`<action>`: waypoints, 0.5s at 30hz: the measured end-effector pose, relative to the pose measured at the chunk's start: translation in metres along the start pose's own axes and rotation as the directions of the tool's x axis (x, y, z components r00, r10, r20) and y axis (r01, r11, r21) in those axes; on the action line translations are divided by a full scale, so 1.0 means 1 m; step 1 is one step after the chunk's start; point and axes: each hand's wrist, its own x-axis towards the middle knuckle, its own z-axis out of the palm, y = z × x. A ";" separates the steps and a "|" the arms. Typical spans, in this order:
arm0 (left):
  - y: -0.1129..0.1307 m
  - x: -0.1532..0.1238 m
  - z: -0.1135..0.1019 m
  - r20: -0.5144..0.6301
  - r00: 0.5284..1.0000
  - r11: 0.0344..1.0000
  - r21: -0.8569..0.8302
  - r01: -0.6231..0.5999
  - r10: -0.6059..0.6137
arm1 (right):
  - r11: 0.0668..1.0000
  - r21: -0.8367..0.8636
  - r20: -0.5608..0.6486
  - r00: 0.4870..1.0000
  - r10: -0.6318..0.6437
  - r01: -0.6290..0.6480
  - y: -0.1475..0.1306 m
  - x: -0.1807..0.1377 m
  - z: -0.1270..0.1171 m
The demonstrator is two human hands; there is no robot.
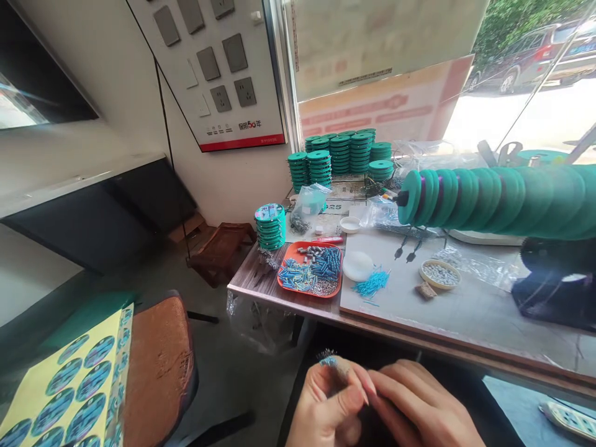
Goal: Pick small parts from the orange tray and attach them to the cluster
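Note:
My left hand (326, 406) is closed around a small bundle (328, 359) of light-blue pieces with thin dark tips, which sticks out above the curled fingers. Its thumb and forefinger are pinched together. Fingertips of my right hand (421, 406) meet those of the left. The right fingers are also closed, and whatever lies between them is hidden or too small to make out. Both hands are in front of the table edge, over a dark lap. Beyond them on the table lies a pile of thin blue tubes (372, 282), beside a white round dish (357, 266).
An orange tray (280, 280) holds blue coiled parts and small metal pieces. A round dish (455, 285) contains grey pellets. Green spools (350, 155) stand stacked behind, and a horizontal row of spools (493, 195) overhangs the right. A brown chair (156, 366) with sticker sheets is at left.

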 end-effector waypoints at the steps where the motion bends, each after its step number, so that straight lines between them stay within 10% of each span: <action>1: 0.002 -0.002 0.001 0.007 1.000 1.000 -0.007 0.000 0.000 | 0.999 -0.019 -0.022 0.999 -0.026 0.026 -0.001 0.002 -0.001; 6: 0.017 -0.016 0.002 0.003 1.000 0.996 0.083 0.013 -0.014 | 0.957 -0.284 -0.096 0.991 -0.095 0.064 0.011 -0.002 -0.003; 15: -0.002 0.011 -0.024 -0.218 0.912 0.711 0.696 -0.105 0.348 | 0.994 0.081 0.163 0.985 0.054 -0.068 0.015 -0.013 -0.005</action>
